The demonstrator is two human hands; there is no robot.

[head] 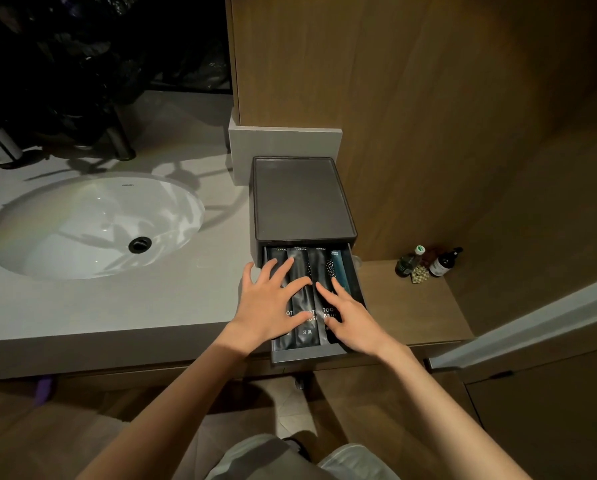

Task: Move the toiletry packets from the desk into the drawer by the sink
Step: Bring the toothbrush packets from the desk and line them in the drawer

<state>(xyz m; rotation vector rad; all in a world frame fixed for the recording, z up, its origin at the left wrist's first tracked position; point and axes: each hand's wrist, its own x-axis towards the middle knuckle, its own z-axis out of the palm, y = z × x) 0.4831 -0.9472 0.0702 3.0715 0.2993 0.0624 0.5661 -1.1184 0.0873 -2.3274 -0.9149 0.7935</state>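
black dotted-print packets (305,292), one teal packet (338,268), grey drawer (307,355), white sink (92,223)

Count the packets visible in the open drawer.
4, side by side in the drawer: far-left packet, second packet, third packet, teal packet at right. Hands cover parts; more may lie underneath.

Both hands flat, palms down, fingers spread: left hand (273,306), right hand (350,317), forearms extended forward
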